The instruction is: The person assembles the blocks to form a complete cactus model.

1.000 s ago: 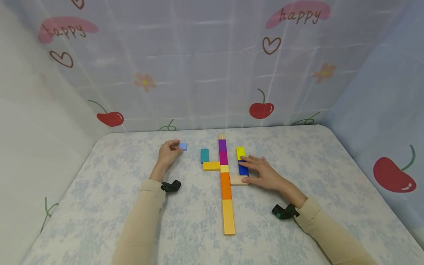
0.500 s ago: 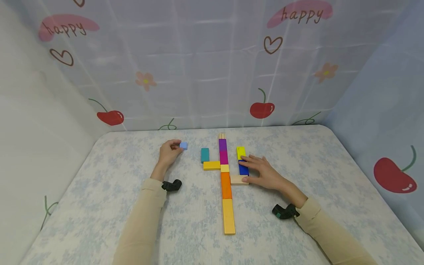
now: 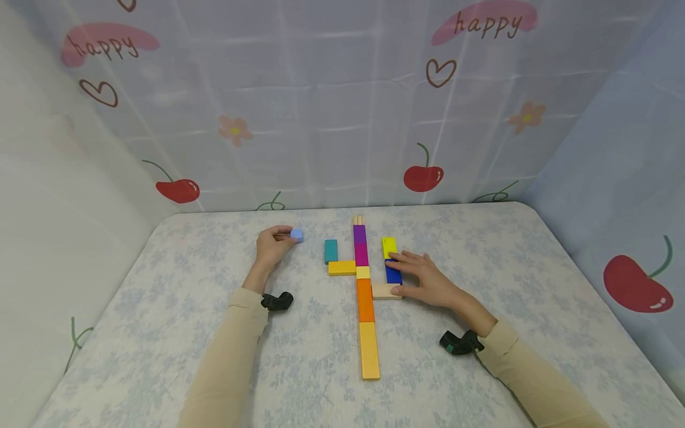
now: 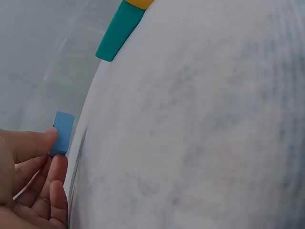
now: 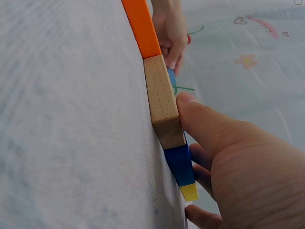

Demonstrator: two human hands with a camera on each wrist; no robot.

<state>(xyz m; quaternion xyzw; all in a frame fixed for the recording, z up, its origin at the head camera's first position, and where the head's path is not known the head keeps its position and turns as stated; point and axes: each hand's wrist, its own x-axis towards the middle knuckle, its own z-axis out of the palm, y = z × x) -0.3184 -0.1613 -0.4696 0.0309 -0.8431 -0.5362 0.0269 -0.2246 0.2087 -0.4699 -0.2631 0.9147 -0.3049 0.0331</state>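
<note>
My left hand (image 3: 273,245) pinches a small light blue block (image 4: 62,132) between thumb and fingertips, to the left of the other blocks. Toward the right, my right hand (image 3: 428,279) lies over the short side branch. Its thumb touches the plain wooden block (image 5: 161,90), while its fairly straight fingers rest on or against the dark blue block (image 5: 179,164). Just beyond the dark blue block lies a yellow block (image 3: 389,246). A teal block (image 3: 330,252) and a golden-yellow block (image 3: 341,268) form the left branch, nearest to my left hand.
A line of blocks runs down the middle: purple (image 3: 360,234), magenta (image 3: 361,254), pale yellow (image 3: 363,272), orange (image 3: 365,300) and a long tan one (image 3: 369,351). Pale sticks (image 3: 358,220) sit at its far end. A printed curtain (image 3: 332,107) hangs behind the table.
The light blue block has turned slightly in my left fingers, with barely any shift of the hand. My right hand and the laid blocks stay where they were.
</note>
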